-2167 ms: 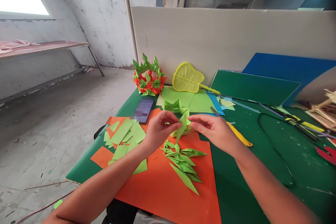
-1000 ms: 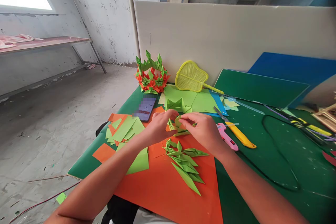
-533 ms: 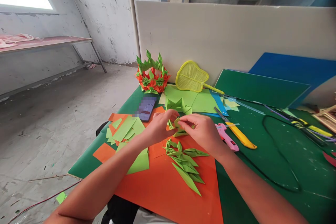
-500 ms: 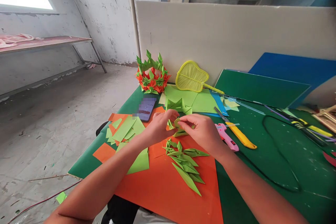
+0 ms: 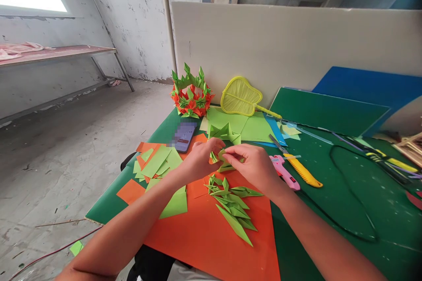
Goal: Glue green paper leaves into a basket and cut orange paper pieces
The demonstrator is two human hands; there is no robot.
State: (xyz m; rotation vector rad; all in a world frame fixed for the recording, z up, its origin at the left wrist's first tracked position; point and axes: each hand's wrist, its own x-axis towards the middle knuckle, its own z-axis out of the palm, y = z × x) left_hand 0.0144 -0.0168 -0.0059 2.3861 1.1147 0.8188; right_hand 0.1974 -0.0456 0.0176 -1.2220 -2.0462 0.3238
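Over the orange sheet (image 5: 211,232), both my hands are at a small piece of folded green paper (image 5: 221,155). My right hand (image 5: 253,163) pinches it between thumb and fingertips. On its other side, my left hand (image 5: 201,158) curls its fingers and thumb round the left part, which they partly hide. Just below lies a pile of pointed, folded green paper pieces (image 5: 232,204). A larger folded green paper piece (image 5: 226,132) stands right behind my hands.
Green paper squares (image 5: 160,161) and a phone (image 5: 184,136) lie left. An orange-and-green paper ornament (image 5: 191,96) and yellow fan (image 5: 242,96) stand behind. To the right are a pink glue gun (image 5: 284,172), a yellow-handled knife (image 5: 301,169) and a black cable (image 5: 352,197).
The small green paper has tilted slightly between my fingertips. My hands have otherwise hardly moved.
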